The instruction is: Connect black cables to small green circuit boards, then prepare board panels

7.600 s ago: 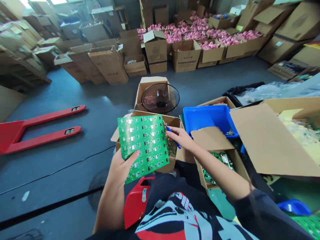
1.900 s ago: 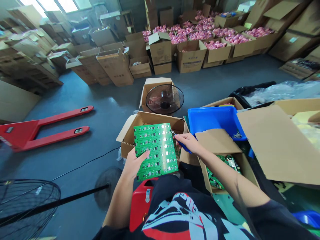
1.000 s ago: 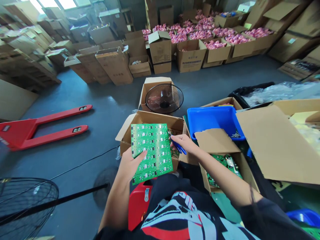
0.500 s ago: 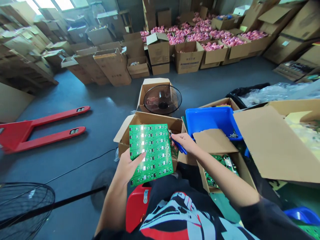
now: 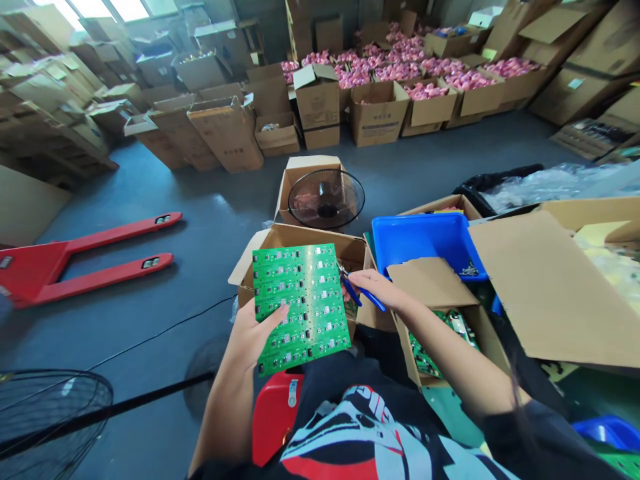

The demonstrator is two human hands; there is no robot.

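Note:
My left hand [image 5: 255, 340] holds a green printed circuit board panel [image 5: 300, 308] by its lower edge, thumb across the front. The panel carries rows of small black components and tilts up towards me. My right hand [image 5: 373, 288] is shut on small blue-handled side cutters [image 5: 365, 299], whose metal tips touch the panel's right edge. Below the panel, an open cardboard box [image 5: 320, 243] holds green board pieces, mostly hidden behind the panel.
A blue plastic crate [image 5: 425, 237] and an open box of green boards [image 5: 450, 327] lie to the right. A red pallet jack [image 5: 85, 257] stands on the floor at left, with a black fan [image 5: 326, 198] ahead. Many cartons of pink goods [image 5: 400, 57] line the far wall.
The panel has shifted slightly left and tilted. The cutters have turned, their blue handles now reaching farther right past my right hand.

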